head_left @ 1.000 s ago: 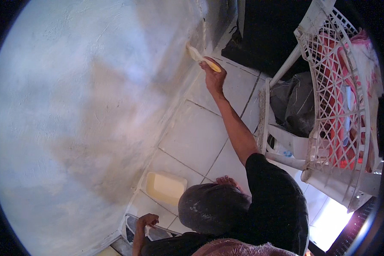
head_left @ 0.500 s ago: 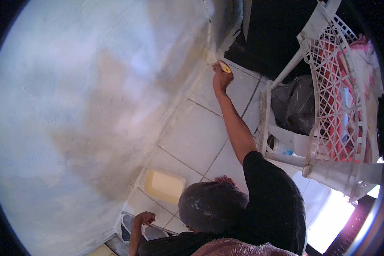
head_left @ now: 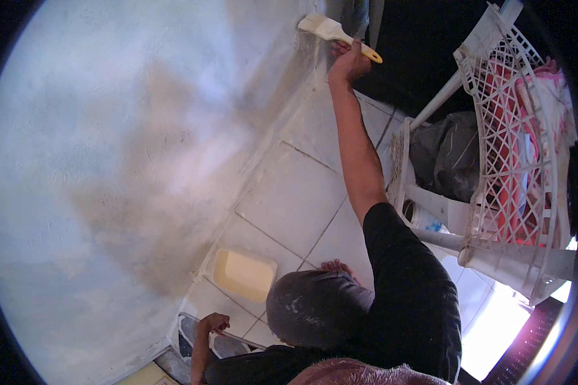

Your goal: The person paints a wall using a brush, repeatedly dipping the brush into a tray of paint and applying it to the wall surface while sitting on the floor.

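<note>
My right hand [head_left: 349, 63] reaches far forward, its fingers closed around a paintbrush [head_left: 329, 29] with a white body and yellow handle end. The brush's pale bristles are at the wall [head_left: 173, 128], close to the far corner; whether they press on it is hard to tell. At the lower left, my left hand [head_left: 216, 323] hangs with loosely bent fingers, a finger apart from the others, and no object shows in it. A rectangular tub [head_left: 271, 280] of cream-coloured paint sits on the tiled floor, between the wall and my bent knee [head_left: 318, 305].
On the right stands a white plastic lattice rack [head_left: 514, 147] holding pink and red cloth [head_left: 546, 90]. A dark grey bundle [head_left: 453, 151] and a white container [head_left: 424, 218] lie inside its frame. A black surface [head_left: 417, 51] rises beyond the corner. Pale square tiles [head_left: 292, 196] cover the floor.
My right hand has moved farther forward and up with the paintbrush, from the wall's foot to higher by the corner. The brush now shows in full. My left hand is nearly unchanged.
</note>
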